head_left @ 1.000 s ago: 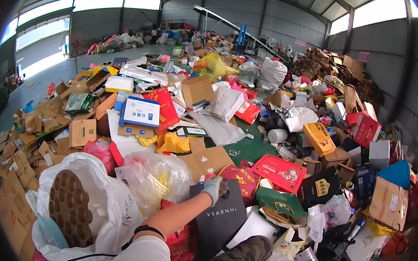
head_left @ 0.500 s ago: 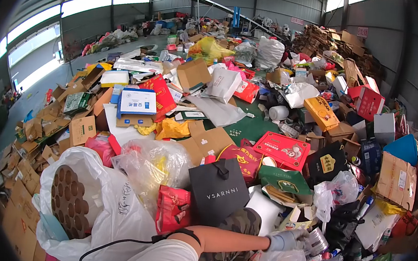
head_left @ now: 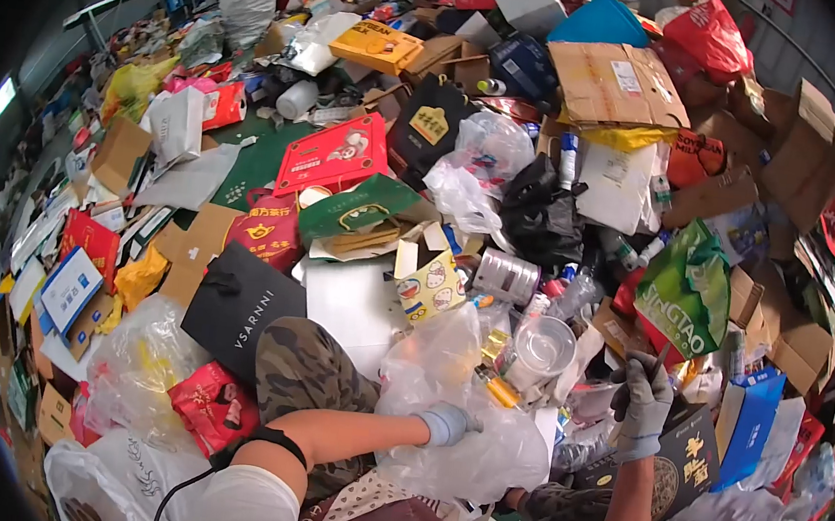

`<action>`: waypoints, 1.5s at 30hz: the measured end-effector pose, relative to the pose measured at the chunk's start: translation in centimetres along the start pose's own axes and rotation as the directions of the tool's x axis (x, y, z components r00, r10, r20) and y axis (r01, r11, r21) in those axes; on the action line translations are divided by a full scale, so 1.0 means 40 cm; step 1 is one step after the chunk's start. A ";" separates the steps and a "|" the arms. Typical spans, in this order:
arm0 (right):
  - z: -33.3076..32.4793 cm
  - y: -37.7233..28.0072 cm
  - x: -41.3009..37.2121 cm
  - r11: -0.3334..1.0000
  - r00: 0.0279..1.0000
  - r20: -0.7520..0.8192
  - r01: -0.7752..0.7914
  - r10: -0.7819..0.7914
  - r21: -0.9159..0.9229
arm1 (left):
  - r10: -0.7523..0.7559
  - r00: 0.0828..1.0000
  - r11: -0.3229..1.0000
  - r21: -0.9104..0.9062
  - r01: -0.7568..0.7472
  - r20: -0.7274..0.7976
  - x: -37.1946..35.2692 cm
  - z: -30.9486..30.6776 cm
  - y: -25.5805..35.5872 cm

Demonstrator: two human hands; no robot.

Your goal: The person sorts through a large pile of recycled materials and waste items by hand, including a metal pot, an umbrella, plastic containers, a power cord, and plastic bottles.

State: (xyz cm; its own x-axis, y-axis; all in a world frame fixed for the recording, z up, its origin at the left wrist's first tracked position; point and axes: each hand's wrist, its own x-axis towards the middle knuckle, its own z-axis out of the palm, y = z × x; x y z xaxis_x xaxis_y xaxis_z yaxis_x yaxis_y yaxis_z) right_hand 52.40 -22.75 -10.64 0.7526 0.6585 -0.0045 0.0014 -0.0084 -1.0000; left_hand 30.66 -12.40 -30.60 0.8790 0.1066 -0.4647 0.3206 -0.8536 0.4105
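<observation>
My left hand (head_left: pixel 446 425), in a grey-white glove, rests against a large clear plastic bag (head_left: pixel 489 453) at the lower centre; its fingertips are pressed into the film and look closed. My right hand (head_left: pixel 643 408), in a grey glove, is raised at the right with its fingers wrapped round a thin dark tool (head_left: pixel 662 360), whose kind I cannot make out. Just above that hand lies a green Singtao bag (head_left: pixel 686 291). A clear round plastic tub (head_left: pixel 543 347) and a metal can (head_left: pixel 507 276) lie beyond the plastic bag.
Mixed waste surrounds me. A black paper bag (head_left: pixel 245 312) and a red bag (head_left: pixel 215 405) lie at the left, a white board (head_left: pixel 351 304) ahead. A blue box (head_left: pixel 748 428) stands at the right, and a flattened carton (head_left: pixel 617 86) lies farther back.
The view has turned right and downward. My left hand has moved from beside the metal can onto the clear plastic bag. My right hand, holding the thin tool, has come into view.
</observation>
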 end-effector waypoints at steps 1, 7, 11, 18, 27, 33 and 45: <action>-0.013 0.006 0.004 1.000 1.000 -0.002 0.016 -0.016 -0.019 | -0.064 0.997 0.991 -0.115 0.068 0.036 0.003 -0.073 -0.013; -0.085 0.014 0.016 0.999 0.996 -0.091 -0.025 0.022 -0.041 | -0.673 0.438 0.519 -0.803 -0.294 -0.596 -0.027 -0.453 -0.361; -0.127 0.015 0.000 0.996 0.986 -0.137 -0.092 0.093 0.020 | -0.738 -0.111 0.644 -0.644 -0.413 -0.666 -0.143 -0.601 -0.881; -0.126 0.034 0.013 0.956 0.942 -0.173 -0.293 0.289 -0.002 | -0.698 -0.542 0.703 -0.591 -0.395 -0.468 0.056 -0.762 -0.951; -0.062 0.042 0.093 0.863 0.835 -0.237 -0.503 0.497 0.040 | -0.349 0.503 0.835 -0.018 0.550 -0.790 0.848 -0.692 -0.463; -0.042 0.021 0.118 0.786 0.746 -0.264 -0.612 0.611 0.089 | -0.745 0.566 0.667 -0.425 0.612 -0.354 1.032 -0.584 -0.618; -0.119 -0.012 0.045 0.835 0.828 -0.135 -0.519 0.544 0.184 | -0.120 0.694 0.989 -0.022 0.148 -0.710 0.700 -0.457 -0.443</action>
State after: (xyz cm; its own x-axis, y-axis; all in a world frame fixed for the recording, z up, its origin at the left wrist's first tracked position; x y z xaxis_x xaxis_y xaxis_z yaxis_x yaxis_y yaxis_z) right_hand 56.88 -25.14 -10.15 0.7129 0.4390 -0.5469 -0.5104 -0.2100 -0.8339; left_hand 56.04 15.05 -36.54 0.8225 0.5379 0.1849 0.4546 -0.8170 0.3547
